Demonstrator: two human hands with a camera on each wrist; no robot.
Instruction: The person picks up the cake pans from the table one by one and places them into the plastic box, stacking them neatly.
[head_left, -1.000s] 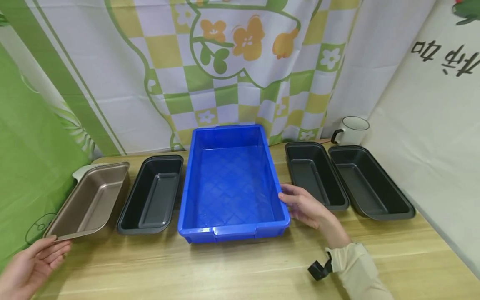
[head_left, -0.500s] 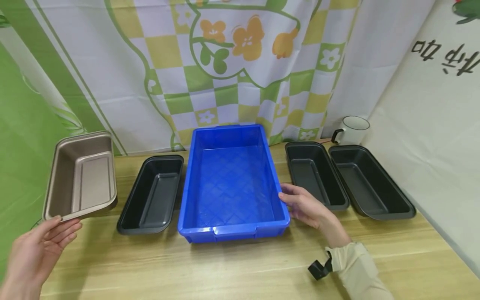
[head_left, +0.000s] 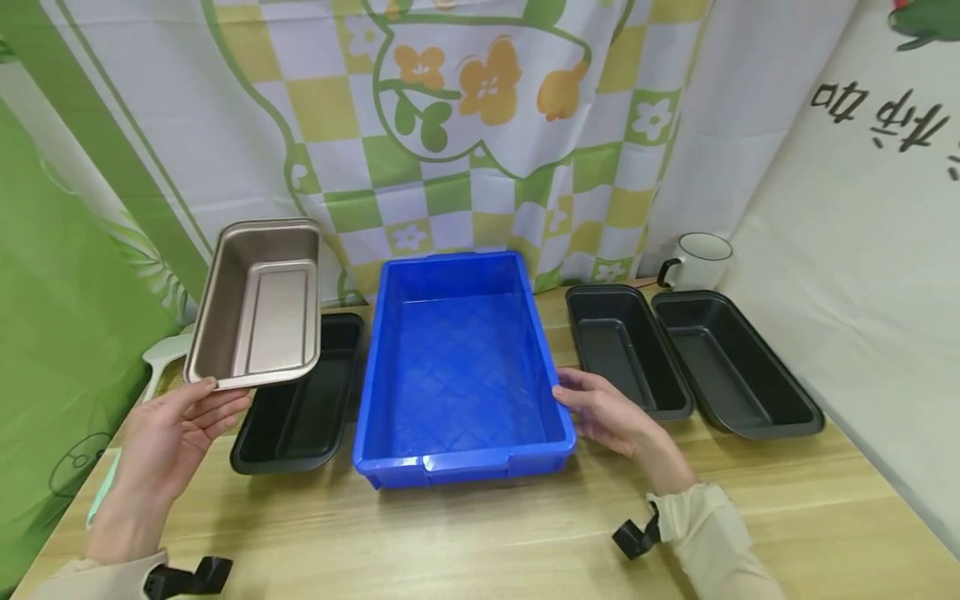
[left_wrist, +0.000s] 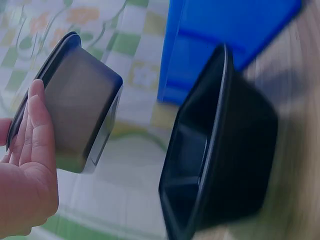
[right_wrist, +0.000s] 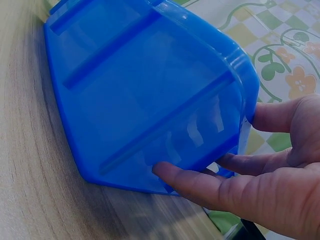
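My left hand (head_left: 168,442) pinches the near rim of a bronze loaf pan (head_left: 279,325) between thumb and fingers. The pan hangs in the air, tilted with its inside towards the head camera, partly covering a black loaf pan (head_left: 296,437) on the table. In the left wrist view, the fingers lie along the outside of the bronze pan (left_wrist: 80,105). My right hand (head_left: 611,417) holds the right edge of a blue plastic bin (head_left: 480,468). Its thumb is at the rim and its fingers are against the outer wall (right_wrist: 125,100) in the right wrist view.
To the right, two more black loaf pans (head_left: 626,358) (head_left: 750,375) lie side by side. A white mug (head_left: 701,262) stands behind them. At the left edge lies a pale spatula (head_left: 160,354), partly hidden by my left arm. A patterned curtain (head_left: 450,183) closes off the back.
The bronze loaf pan has risen from the left side of the table and moved right with my left hand, uncovering the spatula. My right hand stays on the blue bin.
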